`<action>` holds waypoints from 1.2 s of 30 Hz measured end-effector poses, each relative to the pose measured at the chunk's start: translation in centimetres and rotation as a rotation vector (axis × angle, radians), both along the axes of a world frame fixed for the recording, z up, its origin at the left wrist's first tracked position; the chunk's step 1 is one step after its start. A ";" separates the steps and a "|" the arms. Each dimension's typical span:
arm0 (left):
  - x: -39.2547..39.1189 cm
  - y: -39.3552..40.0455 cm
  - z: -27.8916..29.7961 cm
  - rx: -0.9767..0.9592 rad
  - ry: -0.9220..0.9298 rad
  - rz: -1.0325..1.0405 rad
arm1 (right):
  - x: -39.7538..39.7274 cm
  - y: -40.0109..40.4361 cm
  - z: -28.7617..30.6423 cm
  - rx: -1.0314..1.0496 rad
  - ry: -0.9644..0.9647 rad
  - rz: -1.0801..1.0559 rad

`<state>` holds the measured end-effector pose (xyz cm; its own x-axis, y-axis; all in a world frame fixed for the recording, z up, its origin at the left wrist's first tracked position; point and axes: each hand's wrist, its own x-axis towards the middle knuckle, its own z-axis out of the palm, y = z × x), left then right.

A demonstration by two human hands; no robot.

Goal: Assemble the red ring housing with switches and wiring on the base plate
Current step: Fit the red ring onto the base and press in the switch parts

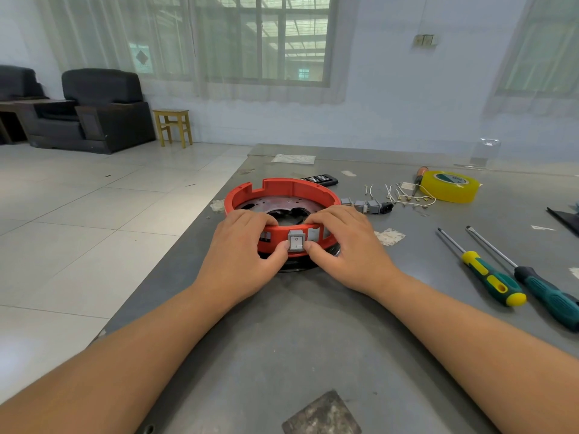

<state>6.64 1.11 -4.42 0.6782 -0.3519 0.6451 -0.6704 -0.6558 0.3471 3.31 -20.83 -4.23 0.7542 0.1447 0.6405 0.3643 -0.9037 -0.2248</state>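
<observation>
Grey worktable (313,324) in a tiled room with curtained windows: two hands seat a switch in a red ring housing.

Seen from the head camera, the red ring housing (282,191) lies flat near the table's left edge, its open side up, on a perforated metal base plate (275,202). Its notched rim faces away; the near wall has rectangular cut-outs. A grey rocker switch (296,241) sits upright in the middle cut-out, facing the person. The left hand (241,245) and right hand (344,242) each curl over the near rim, thumbs pinching the switch from either side. Beyond, to the right, lie spare switches (360,205), short wires (404,195), a yellow tape roll (449,186) and two screwdrivers (488,274).
</observation>
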 end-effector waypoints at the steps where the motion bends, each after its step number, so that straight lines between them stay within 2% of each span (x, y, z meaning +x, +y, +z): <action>1: 0.1 -0.1 0.0 -0.003 -0.001 0.003 | 0.0 0.0 0.1 -0.001 0.008 0.000; 26: 0.2 -0.4 0.0 -0.033 0.032 0.013 | 0.0 -0.3 -0.1 0.052 0.016 0.034; 32: -0.1 0.2 -0.1 -0.037 0.037 0.035 | 0.3 -0.9 -0.5 0.206 0.134 -0.053; 36: -0.8 0.0 -0.2 0.016 -0.015 0.077 | 0.2 0.1 -0.9 0.209 0.118 -0.039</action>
